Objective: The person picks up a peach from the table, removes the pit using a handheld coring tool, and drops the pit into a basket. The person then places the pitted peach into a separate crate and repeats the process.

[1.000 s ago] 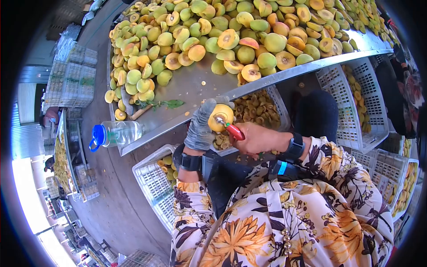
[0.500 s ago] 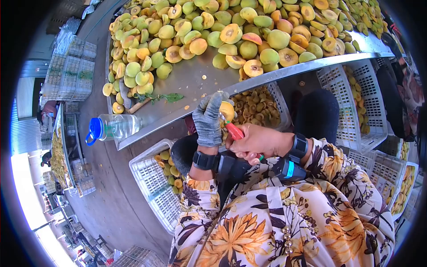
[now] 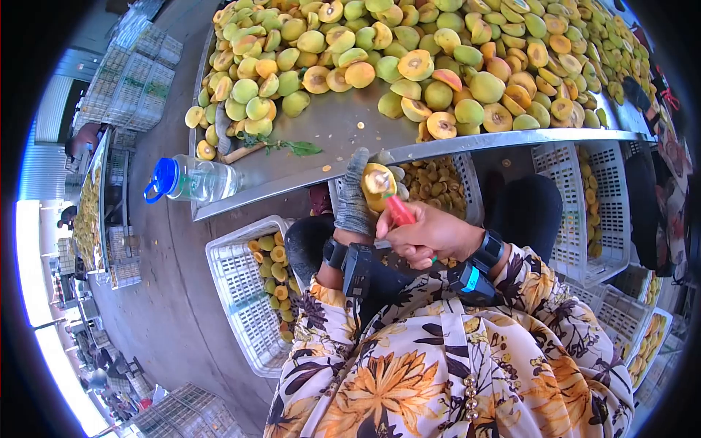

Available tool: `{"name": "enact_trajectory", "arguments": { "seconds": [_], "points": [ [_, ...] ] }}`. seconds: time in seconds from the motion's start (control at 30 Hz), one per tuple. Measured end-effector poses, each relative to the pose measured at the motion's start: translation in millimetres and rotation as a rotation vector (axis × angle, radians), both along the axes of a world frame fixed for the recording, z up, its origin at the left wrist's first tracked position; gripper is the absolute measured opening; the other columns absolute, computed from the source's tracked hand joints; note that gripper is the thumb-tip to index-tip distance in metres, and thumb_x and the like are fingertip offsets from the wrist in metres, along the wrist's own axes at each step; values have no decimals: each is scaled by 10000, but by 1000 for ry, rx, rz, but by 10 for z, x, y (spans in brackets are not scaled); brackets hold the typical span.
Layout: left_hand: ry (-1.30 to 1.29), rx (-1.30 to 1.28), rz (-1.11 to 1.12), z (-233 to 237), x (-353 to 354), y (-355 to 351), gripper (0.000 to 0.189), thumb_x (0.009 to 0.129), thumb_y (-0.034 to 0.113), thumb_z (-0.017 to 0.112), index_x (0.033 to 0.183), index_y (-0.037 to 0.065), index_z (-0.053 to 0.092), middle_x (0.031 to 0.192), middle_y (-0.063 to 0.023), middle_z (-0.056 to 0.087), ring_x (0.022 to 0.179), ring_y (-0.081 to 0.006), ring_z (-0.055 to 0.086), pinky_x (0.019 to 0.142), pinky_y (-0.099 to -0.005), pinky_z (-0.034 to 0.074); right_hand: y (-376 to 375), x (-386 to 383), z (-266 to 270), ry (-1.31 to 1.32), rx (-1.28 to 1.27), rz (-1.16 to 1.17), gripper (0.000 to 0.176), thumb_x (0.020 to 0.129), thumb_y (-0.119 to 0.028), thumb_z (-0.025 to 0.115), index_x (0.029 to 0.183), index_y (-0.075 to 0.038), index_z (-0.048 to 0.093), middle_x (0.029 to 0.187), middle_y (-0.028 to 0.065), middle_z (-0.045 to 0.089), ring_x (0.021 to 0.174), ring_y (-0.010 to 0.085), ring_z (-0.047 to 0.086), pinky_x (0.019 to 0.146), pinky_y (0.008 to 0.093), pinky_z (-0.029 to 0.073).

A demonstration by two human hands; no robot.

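In a grey knit glove, my left hand (image 3: pixel 354 198) grips a halved peach (image 3: pixel 377 191) with its cut face turned up. My bare right hand (image 3: pixel 437 232) is wrapped round the red handle of a pitting tool (image 3: pixel 399 211), whose metal tip is at the middle of that cut face. Both hands are just off the front edge of a metal table (image 3: pixel 339 150) heaped with halved peaches (image 3: pixel 438 95). Underneath them, a crate holds many small brownish-yellow pieces (image 3: pixel 432 184).
A white crate (image 3: pixel 232 281) with peach halves stands by my left knee, and another (image 3: pixel 610 197) is at the right. On the table's left corner are a blue-capped water bottle (image 3: pixel 197 179) and a leafy sprig (image 3: pixel 281 144). Stacked crates (image 3: pixel 135 77) stand farther left.
The peach half's cut face has turned up toward me, and the gloved fingers have straightened along its side. The tool's tip has moved to the middle of the cut face. The view has shifted slightly.
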State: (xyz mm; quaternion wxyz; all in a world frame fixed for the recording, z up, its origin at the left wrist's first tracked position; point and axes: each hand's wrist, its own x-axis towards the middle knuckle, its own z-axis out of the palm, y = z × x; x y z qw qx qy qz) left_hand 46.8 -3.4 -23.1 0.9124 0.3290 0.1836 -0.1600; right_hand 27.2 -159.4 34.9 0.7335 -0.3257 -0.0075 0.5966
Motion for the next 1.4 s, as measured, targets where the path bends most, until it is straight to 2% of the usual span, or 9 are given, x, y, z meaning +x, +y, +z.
{"name": "enact_trajectory", "arguments": {
  "seconds": [0.2, 0.27, 0.3, 0.37, 0.4, 0.53, 1.07, 1.27, 1.4],
  "points": [
    [129, 150, 173, 435, -233, 233, 317, 865, 393, 488, 1022, 125, 554, 850, -71, 612, 705, -207, 619, 538, -309, 531, -258, 133, -104, -171, -69, -33, 130, 815, -19, 502, 945, -27, 499, 575, 58, 488, 387, 133, 442, 361, 279, 369],
    [-145, 143, 322, 395, -430, 438, 384, 802, 155, 584, 1161, 115, 453, 948, -116, 594, 689, -252, 624, 496, -269, 514, -315, 88, -635, -1627, -787, 151, 163, 771, -94, 553, 897, -12, 490, 621, 157, 547, 497, 319, 542, 477, 401, 435],
    [44, 65, 444, 295, -472, 739, 552, 751, 3, 573, 1252, 140, 387, 1079, -135, 546, 758, -249, 621, 522, -267, 522, -312, 82, -414, -1477, -938, 258, 212, 747, -146, 582, 851, 8, 479, 724, 241, 563, 688, 420, 556, 619, 462, 444],
    [-633, 1568, 335, 221, -802, 1168, 385, 816, 280, 622, 1122, 65, 529, 877, -110, 631, 799, -211, 618, 659, -312, 537, -298, 87, -473, -1417, -874, 146, 212, 751, -153, 579, 847, 10, 483, 714, 236, 571, 685, 408, 567, 612, 458, 447],
    [-101, 877, 348, 378, -858, 1417, 324, 801, 270, 646, 1029, 46, 594, 857, -111, 631, 784, -179, 613, 674, -274, 518, -300, 43, -571, -1346, -795, 43, 213, 754, -159, 576, 843, 12, 487, 703, 231, 579, 681, 395, 578, 605, 454, 450],
    [-40, 2052, 38, 325, -840, 1807, 325, 790, 277, 647, 1029, 59, 618, 965, -79, 638, 824, -147, 598, 729, -287, 483, -375, -12, -751, -1337, -842, 224, 279, 730, -141, 584, 897, 31, 441, 688, 245, 569, 699, 404, 577, 633, 453, 451],
    [-188, 1664, -97, -85, 1329, -529, 722, 689, 269, 672, 1296, 64, 340, 1073, -220, 562, 969, -353, 567, 791, -418, 482, -605, -108, -307, -1232, -986, -197, 223, 743, -122, 618, 912, -28, 506, 638, 192, 566, 642, 364, 594, 534, 392, 452],
    [-193, 355, 90, 337, 486, 92, 452, 733, 244, 645, 1118, 57, 498, 921, -107, 593, 707, -231, 620, 486, -276, 503, -565, -21, -340, -1382, -815, -481, 263, 774, -147, 624, 961, -7, 505, 627, 146, 556, 461, 230, 548, 438, 326, 425],
    [-55, 105, -38, 209, -46, 311, 417, 765, 307, 638, 1063, 49, 502, 885, -116, 603, 682, -234, 619, 498, -285, 510, -523, 31, -68, -470, -400, -214, 227, 857, -131, 542, 1040, -20, 467, 673, 45, 522, 398, 57, 397, 368, 196, 344]
  ]
}}
